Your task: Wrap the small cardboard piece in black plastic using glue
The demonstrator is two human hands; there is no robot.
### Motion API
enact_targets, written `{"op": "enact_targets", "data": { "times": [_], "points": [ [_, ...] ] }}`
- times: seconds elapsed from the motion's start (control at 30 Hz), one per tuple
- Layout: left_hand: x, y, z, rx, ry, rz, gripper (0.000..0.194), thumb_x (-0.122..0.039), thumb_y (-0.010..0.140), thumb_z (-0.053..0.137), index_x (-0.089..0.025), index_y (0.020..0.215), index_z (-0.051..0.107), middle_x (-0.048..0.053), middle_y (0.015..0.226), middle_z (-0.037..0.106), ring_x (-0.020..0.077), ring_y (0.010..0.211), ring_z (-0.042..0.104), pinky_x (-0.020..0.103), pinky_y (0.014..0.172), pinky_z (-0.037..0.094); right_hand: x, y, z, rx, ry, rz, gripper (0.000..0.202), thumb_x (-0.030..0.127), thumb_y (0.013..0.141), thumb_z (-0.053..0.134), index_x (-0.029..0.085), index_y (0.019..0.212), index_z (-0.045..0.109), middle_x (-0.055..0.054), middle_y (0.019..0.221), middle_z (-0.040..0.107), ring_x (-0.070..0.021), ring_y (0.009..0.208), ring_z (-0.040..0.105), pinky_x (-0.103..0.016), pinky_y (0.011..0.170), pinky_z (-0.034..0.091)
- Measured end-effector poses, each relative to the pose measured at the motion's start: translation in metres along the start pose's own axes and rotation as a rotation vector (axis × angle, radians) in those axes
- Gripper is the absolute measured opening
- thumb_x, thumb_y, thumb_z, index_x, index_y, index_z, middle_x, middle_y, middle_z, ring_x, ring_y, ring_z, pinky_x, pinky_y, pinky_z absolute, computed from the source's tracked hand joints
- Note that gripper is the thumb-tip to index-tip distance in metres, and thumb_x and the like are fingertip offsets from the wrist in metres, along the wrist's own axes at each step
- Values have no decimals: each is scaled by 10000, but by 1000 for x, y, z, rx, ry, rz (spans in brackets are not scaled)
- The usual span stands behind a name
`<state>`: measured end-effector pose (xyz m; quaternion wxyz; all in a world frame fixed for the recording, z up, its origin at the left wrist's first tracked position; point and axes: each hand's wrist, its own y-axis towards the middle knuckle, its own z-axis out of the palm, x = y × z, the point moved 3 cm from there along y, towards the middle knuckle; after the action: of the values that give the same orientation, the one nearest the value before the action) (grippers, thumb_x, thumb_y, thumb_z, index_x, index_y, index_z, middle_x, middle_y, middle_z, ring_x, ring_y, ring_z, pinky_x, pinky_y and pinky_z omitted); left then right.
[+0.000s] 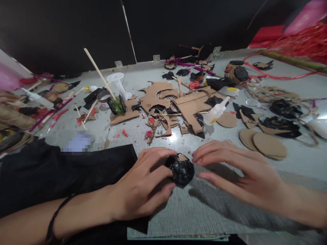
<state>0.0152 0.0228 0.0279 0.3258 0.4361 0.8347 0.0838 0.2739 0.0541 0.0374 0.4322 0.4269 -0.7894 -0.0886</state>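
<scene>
A small round disc (183, 173), covered in crinkled black plastic with a bit of bare cardboard at its upper edge, lies on the grey table near its front edge. Around the disc's left side curve the fingers of my left hand (143, 180), with fingertips at its rim. My right hand (242, 173) hovers just right of the disc, thumb and fingers apart, holding nothing. Black cloth or plastic sheet (102, 166) spreads under and beyond my left forearm.
Cut cardboard scraps (189, 105) cover the middle of the table. A glue bottle (217, 110) leans near round cardboard discs (270, 145). Green spool with a stick (117, 105), white spool (120, 85), twine (276, 92) and red strips (304, 44) lie farther back.
</scene>
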Motion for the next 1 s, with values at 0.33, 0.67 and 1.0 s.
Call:
{"op": "enact_targets", "data": {
  "times": [0.33,0.67,1.0],
  "points": [
    [-1,0,-2,-4,18,6,206,-55,1056,568,-150,1225,639,187,1468,638,274,1379,621,452,1199,538,-4,1,1,11,-39,-4,119,148,1081,685,244,1142,714,-55,1122,804,-194,1061,792,-316,891,644],
    [1,-1,-1,-12,8,-29,230,-161,1066,648,-201,1288,600,180,1486,660,304,1386,646,487,1179,558,-13,-3,5,114,-142,80,373,364,1050,749,266,1399,657,-114,1349,782,-305,1294,757,-467,1054,674],
    [8,-1,7,60,16,-95,613,-264,1029,740,-204,1562,442,186,1487,691,369,1487,604,593,1228,504,-21,-13,14,243,-148,97,835,504,946,879,272,1635,470,-150,1596,651,-329,1525,606,-504,1190,607]
  ]
}}
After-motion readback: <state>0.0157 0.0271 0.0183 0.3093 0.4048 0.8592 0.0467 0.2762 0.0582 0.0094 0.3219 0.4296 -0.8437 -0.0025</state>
